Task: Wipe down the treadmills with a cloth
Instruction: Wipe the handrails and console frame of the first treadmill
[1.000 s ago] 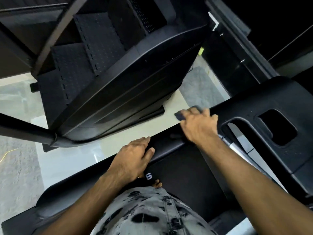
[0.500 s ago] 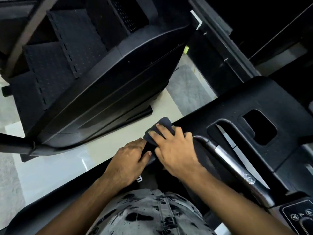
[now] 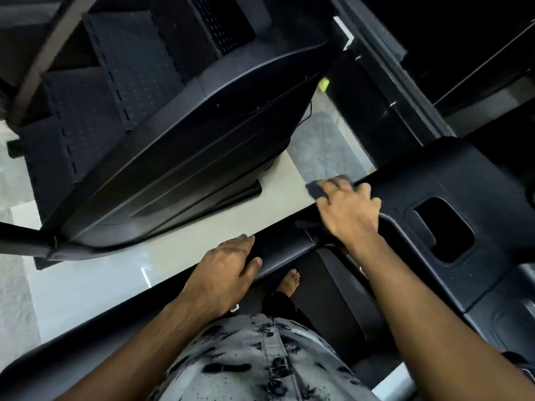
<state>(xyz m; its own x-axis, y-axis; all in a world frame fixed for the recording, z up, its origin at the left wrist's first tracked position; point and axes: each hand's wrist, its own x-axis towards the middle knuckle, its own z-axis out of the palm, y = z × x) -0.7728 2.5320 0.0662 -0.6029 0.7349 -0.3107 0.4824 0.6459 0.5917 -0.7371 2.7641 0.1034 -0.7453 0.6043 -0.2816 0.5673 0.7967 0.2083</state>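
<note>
1. Cloth (image 3: 318,191): dark, small, at centre right of the frame, on the far edge of the treadmill (image 3: 463,180) console arm, peeking out to the left of the fingertips.
2. Right hand (image 3: 350,211) on top of it, fingers bent over cloth and arm edge, pinning the cloth against the black plastic; slightly blurred.
3. Left hand (image 3: 223,273) at lower centre, wrapped round the black handrail (image 3: 283,244), thumb on the near side, fingers over the far side.
4. Rounded rectangular recess (image 3: 445,230) in the console, just right of the right hand.
5. Bare foot (image 3: 289,280) on the dark deck below, between the two forearms; grey patterned shirt (image 3: 260,360) at bottom centre.
6. Upper left: black stair machine (image 3: 173,134) with dotted steps, apart from the treadmill across a strip of pale floor (image 3: 86,285).
7. Small yellow-green object (image 3: 324,83) at upper centre right, too small to identify.
</note>
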